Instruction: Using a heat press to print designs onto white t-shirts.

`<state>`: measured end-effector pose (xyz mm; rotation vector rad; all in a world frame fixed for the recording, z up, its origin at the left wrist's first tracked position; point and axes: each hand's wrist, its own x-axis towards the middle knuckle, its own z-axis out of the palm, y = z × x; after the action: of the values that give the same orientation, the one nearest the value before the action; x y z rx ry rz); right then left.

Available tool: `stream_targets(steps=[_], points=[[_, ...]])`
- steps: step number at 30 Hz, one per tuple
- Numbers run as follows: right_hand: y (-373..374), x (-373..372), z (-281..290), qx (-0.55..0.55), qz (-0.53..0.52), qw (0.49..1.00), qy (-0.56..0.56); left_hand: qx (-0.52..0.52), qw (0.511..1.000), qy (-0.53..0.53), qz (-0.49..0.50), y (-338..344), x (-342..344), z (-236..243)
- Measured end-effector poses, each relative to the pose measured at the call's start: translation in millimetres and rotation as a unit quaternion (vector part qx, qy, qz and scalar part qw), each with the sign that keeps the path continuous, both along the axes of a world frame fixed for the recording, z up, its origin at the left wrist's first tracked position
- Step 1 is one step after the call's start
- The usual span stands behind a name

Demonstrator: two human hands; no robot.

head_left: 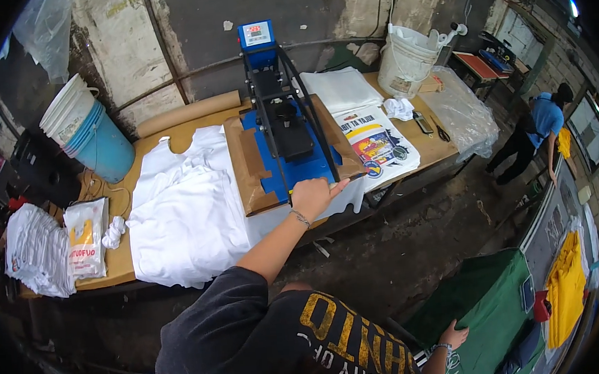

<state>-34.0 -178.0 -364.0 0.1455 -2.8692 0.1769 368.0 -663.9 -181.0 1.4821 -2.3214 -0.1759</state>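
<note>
- While the left hand [312, 198] curls round the handle [358, 176], the press [289, 133] stands at twelve o'clock.
- The right hand [451, 336] touches green cloth [474, 298] at four o'clock; from here I can't tell whether its fingers grip.
- White shirts [187, 226] lie at nine o'clock.

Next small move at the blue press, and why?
Probably raise the press handle slightly with the left hand, if pressing is done, which I can't tell: that hand grips it, the blue plate sits down over the brown sheet, and the right hand is away on the green cloth.
</note>
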Motion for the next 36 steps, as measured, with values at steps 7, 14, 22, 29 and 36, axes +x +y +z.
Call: stream_targets(steps=[7, 14, 22, 29, 36], points=[[0, -4, -3, 0.023, -0.005, 1.0, 0.009, 0.012, 1.0, -0.023, 0.007, -4, -6, 2], [1, -3, 0, 0.03, -0.003, 1.0, 0.008, -0.039, 0.999, -0.017, -0.011, -5, -6, -5], [2, -4, -2, 0.014, -0.01, 1.0, 0.007, 0.031, 0.999, -0.008, 0.006, -9, -8, -2], [0, -2, 2, 0.004, -0.003, 1.0, 0.001, 0.066, 0.998, 0.002, 0.0, -16, -6, -6], [-4, 1, 7, 0.01, -0.019, 1.0, -0.015, 0.086, 0.996, 0.005, 0.019, -14, -8, 0]])
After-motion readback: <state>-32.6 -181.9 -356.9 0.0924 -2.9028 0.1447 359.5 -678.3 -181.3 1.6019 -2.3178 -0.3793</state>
